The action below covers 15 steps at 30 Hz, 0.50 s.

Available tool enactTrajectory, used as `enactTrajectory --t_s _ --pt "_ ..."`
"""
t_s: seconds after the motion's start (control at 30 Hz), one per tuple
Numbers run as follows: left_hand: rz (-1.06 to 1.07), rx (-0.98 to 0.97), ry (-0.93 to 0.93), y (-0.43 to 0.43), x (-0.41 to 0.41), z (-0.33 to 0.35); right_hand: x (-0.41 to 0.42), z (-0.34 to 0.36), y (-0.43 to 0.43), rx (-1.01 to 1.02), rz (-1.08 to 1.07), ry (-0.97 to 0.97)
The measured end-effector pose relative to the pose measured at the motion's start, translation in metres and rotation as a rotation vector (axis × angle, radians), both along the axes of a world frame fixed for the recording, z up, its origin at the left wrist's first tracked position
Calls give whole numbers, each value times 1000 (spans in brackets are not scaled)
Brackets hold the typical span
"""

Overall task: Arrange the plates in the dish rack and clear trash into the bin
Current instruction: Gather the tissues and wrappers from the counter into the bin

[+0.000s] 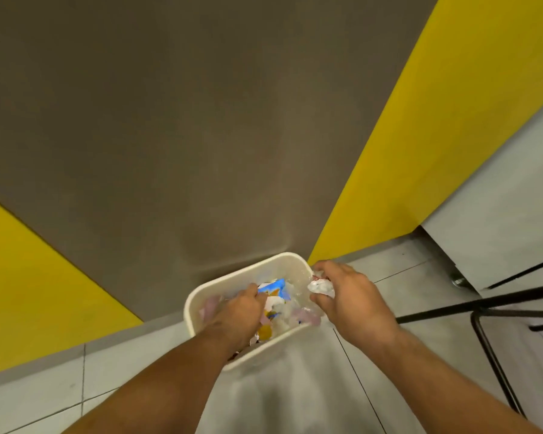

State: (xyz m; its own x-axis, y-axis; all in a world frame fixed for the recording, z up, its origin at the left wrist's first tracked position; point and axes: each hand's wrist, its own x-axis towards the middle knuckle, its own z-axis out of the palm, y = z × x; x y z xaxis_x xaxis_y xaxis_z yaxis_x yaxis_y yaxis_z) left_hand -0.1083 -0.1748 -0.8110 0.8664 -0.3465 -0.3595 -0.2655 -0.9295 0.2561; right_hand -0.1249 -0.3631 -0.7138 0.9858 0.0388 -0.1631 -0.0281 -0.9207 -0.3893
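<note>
Both hands are bare: the left hand (242, 311) shows its back and wrist, and the right hand (355, 299) shows its back, with knuckles and tendons raised under the skin. The left forearm (176, 380) and right forearm (445, 368) are bare too, uncovered down to the bottom edge of the view; what is worn higher up is out of view. Fine dark hairs show along the right forearm near the wrist. The wide lens makes both forearms look broad toward the bottom edge
</note>
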Motion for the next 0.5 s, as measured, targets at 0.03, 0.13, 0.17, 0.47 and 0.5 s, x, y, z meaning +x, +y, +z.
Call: enactTrajectory --t_s 0.03,0.13,0.17,0.47,0.5 --pt "-29 67 0 -2 0 -2 2 -3 0 -24 14 2" --pt "-134 293 -50 -7 9 -10 7 -10 4 -62 40 11" --pt "-161 340 -79 -8 12 -10 9 -11 7 -68 48 3" --pt "30 207 162 14 2 0 33 -49 50 -152 204 177" --pt "58 146 213 18 1 3 36 -56 55 -146 217 209"
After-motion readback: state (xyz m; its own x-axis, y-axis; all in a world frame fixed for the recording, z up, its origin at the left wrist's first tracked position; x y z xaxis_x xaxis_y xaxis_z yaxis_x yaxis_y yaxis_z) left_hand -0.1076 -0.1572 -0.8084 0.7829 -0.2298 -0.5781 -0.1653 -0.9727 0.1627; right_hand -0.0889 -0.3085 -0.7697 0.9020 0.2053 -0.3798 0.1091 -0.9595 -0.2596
